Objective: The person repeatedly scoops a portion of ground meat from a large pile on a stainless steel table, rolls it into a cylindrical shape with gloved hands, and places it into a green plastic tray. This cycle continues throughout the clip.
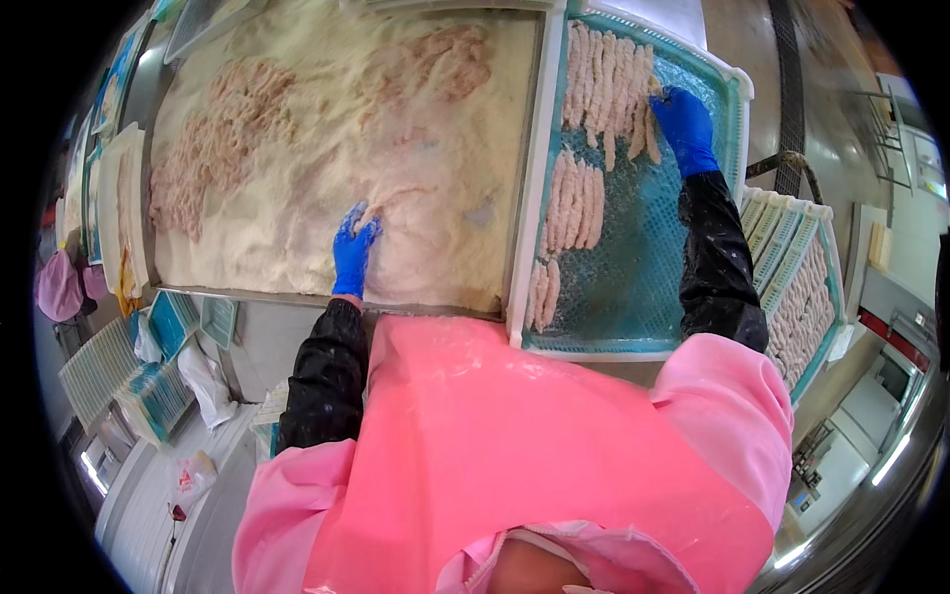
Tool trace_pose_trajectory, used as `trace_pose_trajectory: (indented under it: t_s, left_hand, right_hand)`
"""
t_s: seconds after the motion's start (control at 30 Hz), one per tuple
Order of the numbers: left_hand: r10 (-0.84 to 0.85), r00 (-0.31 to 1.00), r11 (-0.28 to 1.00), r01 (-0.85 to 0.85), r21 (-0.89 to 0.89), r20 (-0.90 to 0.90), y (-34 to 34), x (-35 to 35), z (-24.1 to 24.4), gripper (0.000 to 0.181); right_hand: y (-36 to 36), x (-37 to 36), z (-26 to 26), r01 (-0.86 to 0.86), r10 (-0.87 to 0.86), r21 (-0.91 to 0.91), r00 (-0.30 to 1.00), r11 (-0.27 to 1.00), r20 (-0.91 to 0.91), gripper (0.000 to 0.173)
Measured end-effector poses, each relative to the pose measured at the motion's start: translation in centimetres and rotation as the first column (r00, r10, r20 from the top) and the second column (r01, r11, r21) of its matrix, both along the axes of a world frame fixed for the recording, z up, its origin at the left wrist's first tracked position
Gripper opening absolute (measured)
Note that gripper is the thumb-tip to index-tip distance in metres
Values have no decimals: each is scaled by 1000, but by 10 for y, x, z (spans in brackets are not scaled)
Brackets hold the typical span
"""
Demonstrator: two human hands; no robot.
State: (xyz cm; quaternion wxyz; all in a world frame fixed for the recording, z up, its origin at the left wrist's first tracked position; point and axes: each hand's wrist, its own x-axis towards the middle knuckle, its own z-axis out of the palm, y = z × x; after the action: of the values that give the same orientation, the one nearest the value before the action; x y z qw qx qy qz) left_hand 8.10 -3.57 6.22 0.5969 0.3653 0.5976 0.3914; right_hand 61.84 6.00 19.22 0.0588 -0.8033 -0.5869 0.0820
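Observation:
My left hand [355,249], in a blue glove, has its fingertips in pale breading crumbs in a wide metal-edged tray [415,306]. A pinkish meat strip [397,197] runs away from between those fingers; I cannot tell whether it is gripped. On the right, my right hand [684,130], also blue-gloved, pinches the upper end of a coated strip [652,141] in a teal mesh tray with a white frame [528,245]. Beside it, a row of coated strips [605,82] lies side by side. Two smaller groups of strips [571,204] lie nearer me.
Piles of uncoated meat strips [237,134] rest on the crumbs at left, with another pile [445,63] at the back. Stacked trays [798,297], the outermost bearing strips, lean beyond my right arm. Crates [152,390] and a white bag [206,386] are at lower left.

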Motion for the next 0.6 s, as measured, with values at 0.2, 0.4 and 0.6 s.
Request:
trace_pose_trajectory:
  t_s: [0.2,0.4,0.6]
  left_hand:
    - [-20,999,1000,20,-10,-28,2,0,-1,43]
    - [0,1000,1000,0,-3,1,0,2,4,43]
    - [-32,999,999,31,-34,-26,2,2,6,43]
  right_hand:
    - [-1,12,-20,-142,125,129,984,981,128,32]
    - [-42,-8,-6,154,-120,159,971,975,-206,31]
    - [-85,-30,-19,138,-94,241,978,961,-185,23]
